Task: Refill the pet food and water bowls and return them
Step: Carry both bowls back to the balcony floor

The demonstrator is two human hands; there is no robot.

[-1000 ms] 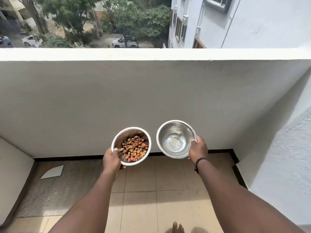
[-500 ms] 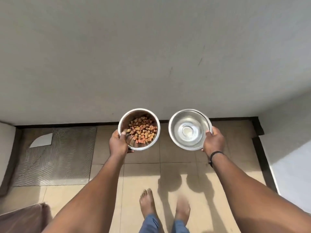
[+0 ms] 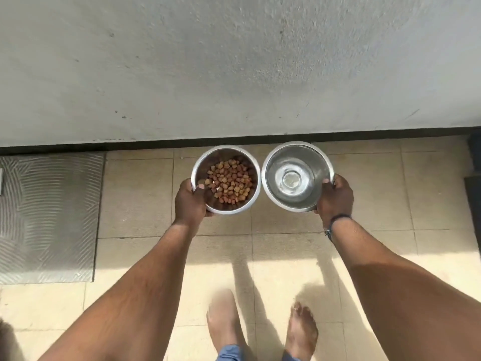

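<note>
The left hand grips the rim of the food bowl, thumb inside. The right hand grips the rim of the water bowl. Both bowls are side by side, near the wall, above the floor.
</note>
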